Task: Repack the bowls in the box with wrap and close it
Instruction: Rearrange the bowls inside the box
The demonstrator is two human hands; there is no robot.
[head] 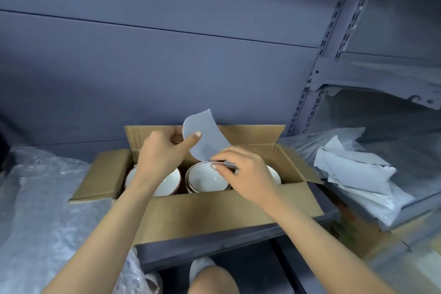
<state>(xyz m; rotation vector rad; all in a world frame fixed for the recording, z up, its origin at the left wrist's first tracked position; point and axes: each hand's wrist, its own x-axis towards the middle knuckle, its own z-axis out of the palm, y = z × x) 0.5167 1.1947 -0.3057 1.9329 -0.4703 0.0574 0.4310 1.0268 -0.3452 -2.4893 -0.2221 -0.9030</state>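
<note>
Far left of frame: one crumpled sheet of clear bubble wrap [45, 198], spread over the shelf [238, 237] and hanging past its front edge at lower left.

Centre: one brown cardboard box [214, 212], open, all four flaps out; long axis left to right across the frame, opening facing up, far flap upright against the back panel, left flap lying flat over the bubble wrap.

Inside the box: three white bowls with dark rims visible, in one row along the long axis, mouths up. Left bowl [167, 181] partly behind the left wrist; middle bowl [205, 178] seated on stacked rims beneath, count below cannot be told; right bowl [274, 173] mostly hidden by the right hand.

Above the box: one thin pale sheet of wrap [207, 137], curled, standing roughly upright, upper end toward top of frame. Left hand [162, 153] pinching its left edge between thumb and fingers. Right hand [241, 169] pinching its lower end just over the middle bowl. Two hands, both clamped on the same sheet, close together but not touching.

Right of frame: one loose pile of pale wrap sheets [353, 169] in a clear plastic bag, on the neighbouring shelf, well apart from the box.

Surroundings: grey-blue metal shelving, plain back panel, slotted upright [329, 38] at upper right. Bottom centre: one knee and pale footwear, dim.
</note>
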